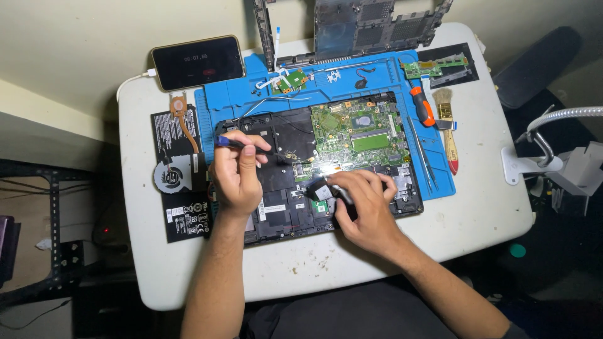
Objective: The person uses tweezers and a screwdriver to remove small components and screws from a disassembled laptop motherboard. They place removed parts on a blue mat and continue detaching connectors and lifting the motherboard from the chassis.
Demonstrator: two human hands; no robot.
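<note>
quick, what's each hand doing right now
Left hand: closed on a thin dark tool.
Right hand: closed on a small black part over the laptop.

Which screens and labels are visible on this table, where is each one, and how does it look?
Phone: top left of the table, lying flat; dark lit screen, pale frame, white cable.
Black sheet: left edge, under the fan; rectangular, small white print and symbols.
White sticker: on the open laptop, beside the left hand; small rectangle.
</note>
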